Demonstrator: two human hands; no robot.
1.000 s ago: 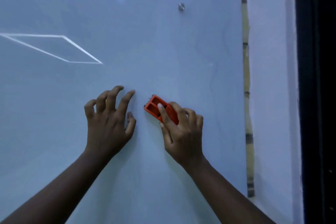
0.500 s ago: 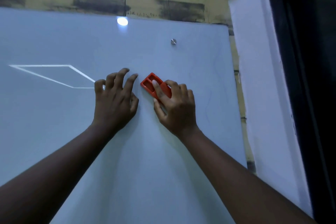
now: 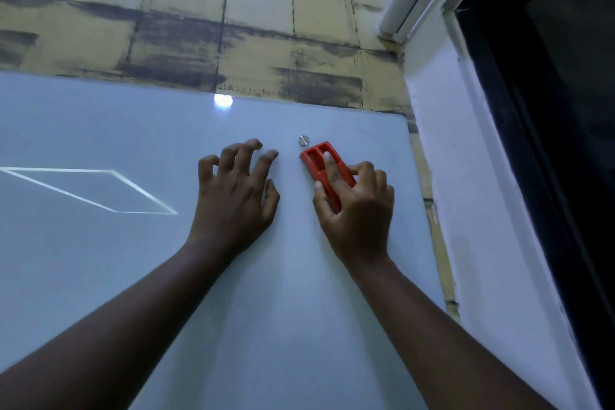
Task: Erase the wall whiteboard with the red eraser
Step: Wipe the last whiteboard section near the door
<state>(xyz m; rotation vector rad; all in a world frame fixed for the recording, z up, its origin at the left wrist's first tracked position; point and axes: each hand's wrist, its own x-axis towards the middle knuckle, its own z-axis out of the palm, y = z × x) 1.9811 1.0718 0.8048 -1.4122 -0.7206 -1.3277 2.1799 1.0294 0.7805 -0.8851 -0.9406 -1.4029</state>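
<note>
Reaching up and forward from the bottom right of the head view, the right forearm ends in the right hand (image 3: 357, 206), which grips the red eraser (image 3: 324, 170) against the whiteboard (image 3: 100, 276). Its thumb lies along the eraser's left edge, the index finger runs straight down the back between two open recesses, and the other fingers curl round the right edge. The eraser sits tilted, its upper end leaning left, high on the board near the right edge, just beside a small metal mounting stud (image 3: 303, 140); whether the two touch cannot be told.

From the bottom left, the left forearm rises to the left hand (image 3: 234, 196), set near the eraser but apart from it. The fingers are spread and arched like a claw, tips on the board, holding nothing.

Further left, a thin white outline (image 3: 113, 171) of a slanted four-sided shape shows on the surface. A bright light spot (image 3: 223, 100) glares at the board's top edge, below a yellowish, dark-streaked wall (image 3: 166, 10).
</note>
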